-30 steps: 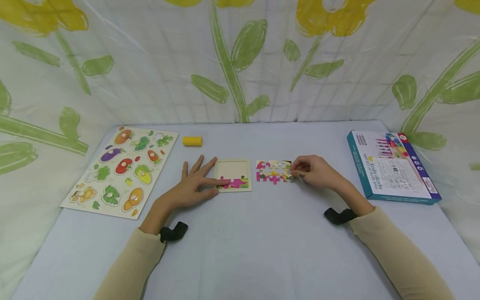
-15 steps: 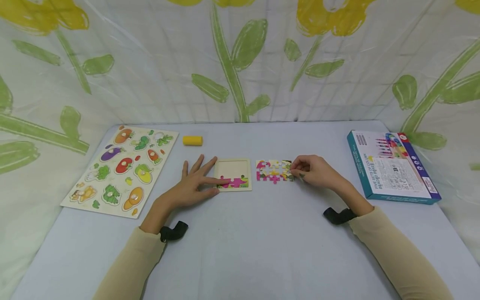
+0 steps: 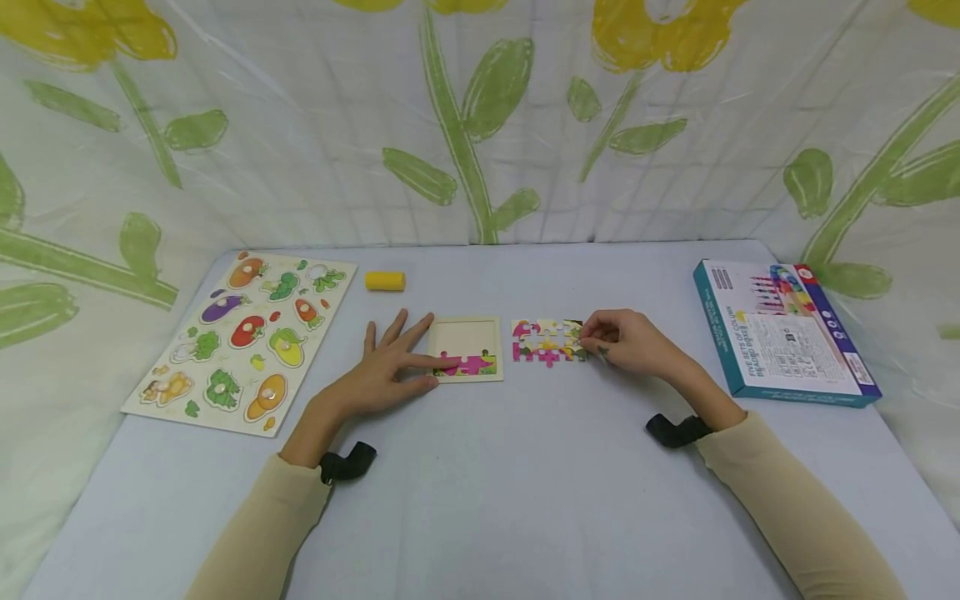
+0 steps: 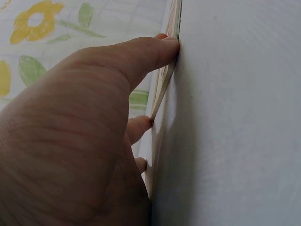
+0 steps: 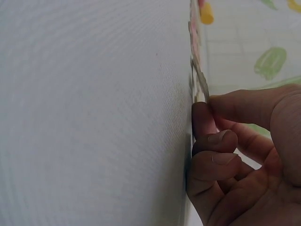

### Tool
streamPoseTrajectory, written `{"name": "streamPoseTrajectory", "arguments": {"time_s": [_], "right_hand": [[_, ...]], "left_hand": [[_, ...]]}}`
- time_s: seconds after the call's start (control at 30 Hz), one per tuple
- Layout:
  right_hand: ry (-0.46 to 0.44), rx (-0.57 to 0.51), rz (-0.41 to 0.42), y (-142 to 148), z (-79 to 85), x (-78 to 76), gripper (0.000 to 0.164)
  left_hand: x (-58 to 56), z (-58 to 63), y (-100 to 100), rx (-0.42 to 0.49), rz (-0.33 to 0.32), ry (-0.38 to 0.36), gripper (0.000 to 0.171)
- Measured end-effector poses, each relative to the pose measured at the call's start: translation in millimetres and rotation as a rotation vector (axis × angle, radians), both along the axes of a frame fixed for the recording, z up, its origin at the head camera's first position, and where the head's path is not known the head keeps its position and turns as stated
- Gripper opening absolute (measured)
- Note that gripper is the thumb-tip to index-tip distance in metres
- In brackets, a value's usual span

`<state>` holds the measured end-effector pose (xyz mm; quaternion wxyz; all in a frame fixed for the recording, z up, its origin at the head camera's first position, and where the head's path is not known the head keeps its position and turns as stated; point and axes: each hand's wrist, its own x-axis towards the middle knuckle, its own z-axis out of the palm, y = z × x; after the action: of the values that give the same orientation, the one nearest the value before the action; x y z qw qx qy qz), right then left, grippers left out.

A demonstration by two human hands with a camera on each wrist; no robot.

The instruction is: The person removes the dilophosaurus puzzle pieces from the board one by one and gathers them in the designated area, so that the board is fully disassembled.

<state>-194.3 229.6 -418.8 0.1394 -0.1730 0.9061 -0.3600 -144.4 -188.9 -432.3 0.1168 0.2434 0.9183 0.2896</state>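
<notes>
My left hand [image 3: 390,372] has its fingers spread around the left side of a small wooden puzzle tray [image 3: 465,325]. Its index finger rests on pink and green jigsaw pieces [image 3: 477,365] along the tray's bottom row. In the left wrist view, the thumb [image 4: 155,52] touches the tray's edge. Right of the tray lies a block of joined jigsaw pieces [image 3: 547,343], coloured pink, yellow and white. At that block's right edge my right hand [image 3: 628,343] pinches a puzzle piece [image 5: 202,82]. In the right wrist view this piece is slightly tilted up between thumb and finger.
A vegetable knob puzzle board [image 3: 247,342] lies at the left. Behind the tray is a yellow cylinder [image 3: 385,282]. A boxed bead set [image 3: 787,333] lies at the right. White cloth covers the table [image 3: 480,483], and a flower-printed curtain [image 3: 315,125] hangs behind.
</notes>
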Motion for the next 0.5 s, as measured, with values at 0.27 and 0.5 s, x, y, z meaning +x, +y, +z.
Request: {"name": "streamPoseTrajectory", "arguments": {"time_s": [0.27,0.5], "right_hand": [[0.007,0.010,-0.001,0.3,-0.8,-0.5,0.005],[0.012,0.007,0.000,0.6,-1.2,-0.1,0.006]], "left_hand": [[-0.2,-0.5,-0.5,0.001,-0.002,0.005,0.037],[-0.2,-0.1,-0.1,0.005,0.000,0.001,0.037]]}}
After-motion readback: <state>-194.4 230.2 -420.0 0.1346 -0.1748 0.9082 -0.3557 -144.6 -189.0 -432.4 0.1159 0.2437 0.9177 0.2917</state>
